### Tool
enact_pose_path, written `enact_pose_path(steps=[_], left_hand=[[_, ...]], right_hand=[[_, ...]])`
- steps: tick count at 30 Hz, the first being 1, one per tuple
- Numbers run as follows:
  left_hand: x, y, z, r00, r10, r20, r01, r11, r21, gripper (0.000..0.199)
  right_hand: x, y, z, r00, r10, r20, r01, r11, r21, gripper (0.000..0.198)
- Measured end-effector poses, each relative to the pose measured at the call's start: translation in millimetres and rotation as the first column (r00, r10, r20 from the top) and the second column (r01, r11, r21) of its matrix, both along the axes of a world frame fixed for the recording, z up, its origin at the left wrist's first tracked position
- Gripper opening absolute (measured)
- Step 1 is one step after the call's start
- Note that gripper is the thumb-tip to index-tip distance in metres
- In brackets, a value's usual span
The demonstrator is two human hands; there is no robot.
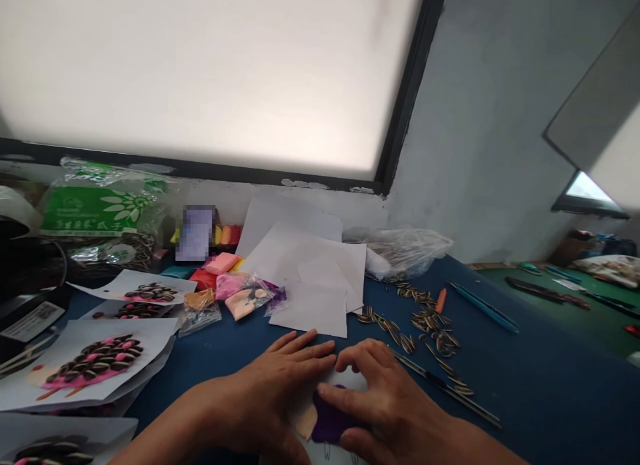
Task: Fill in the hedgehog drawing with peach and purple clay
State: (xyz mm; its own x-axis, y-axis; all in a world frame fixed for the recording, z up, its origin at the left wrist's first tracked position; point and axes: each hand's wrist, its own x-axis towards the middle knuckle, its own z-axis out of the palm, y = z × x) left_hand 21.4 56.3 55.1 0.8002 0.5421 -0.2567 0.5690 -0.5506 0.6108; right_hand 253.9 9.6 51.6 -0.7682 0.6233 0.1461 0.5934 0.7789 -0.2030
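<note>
A flat piece of purple modelling clay lies on a small white paper at the table's front, with a beige patch of clay joined to its left. Short pen-drawn legs show below the purple clay. My left hand lies along the left side of the paper, its fingers stretched out and its palm low. Over the paper's right side, my right hand has bent, parted fingers; the index fingertip and thumb touch the purple clay. The right hand hides part of the clay and paper.
Finished seed-and-clay pictures are stacked at left. Clay packets and blank white sheets lie ahead. Loose striped sunflower seeds, tweezers, an orange clay stick and a blue tool lie on the right.
</note>
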Motion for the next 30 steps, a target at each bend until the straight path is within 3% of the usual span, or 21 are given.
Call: enact_pose_path(steps=[6, 10, 16, 21, 30], left_hand=[[0, -2, 7.7, 0.998, 0.028, -0.047, -0.029, 0.999, -0.014, 0.11], [0, -3, 6.8, 0.998, 0.034, -0.05, -0.035, 0.999, -0.01, 0.109], [-3, -2, 1.0, 0.999, 0.028, -0.037, -0.028, 1.0, 0.002, 0.108], [-3, -1, -2.6, 1.0, 0.013, -0.016, -0.013, 1.0, 0.016, 0.106], [-2, -3, 2.3, 0.999, 0.013, -0.04, -0.012, 1.0, 0.023, 0.106]], right_hand=[[9, 0, -6, 0.993, 0.121, 0.008, -0.121, 0.986, 0.119, 0.036], [9, 3, -8, 0.992, 0.121, 0.035, -0.125, 0.979, 0.158, 0.033], [9, 1, -1, 0.996, 0.07, 0.046, -0.075, 0.992, 0.107, 0.039], [7, 3, -9, 0.998, 0.048, 0.029, -0.05, 0.994, 0.095, 0.039], [2, 3, -4, 0.998, -0.06, 0.024, 0.063, 0.989, -0.13, 0.041]])
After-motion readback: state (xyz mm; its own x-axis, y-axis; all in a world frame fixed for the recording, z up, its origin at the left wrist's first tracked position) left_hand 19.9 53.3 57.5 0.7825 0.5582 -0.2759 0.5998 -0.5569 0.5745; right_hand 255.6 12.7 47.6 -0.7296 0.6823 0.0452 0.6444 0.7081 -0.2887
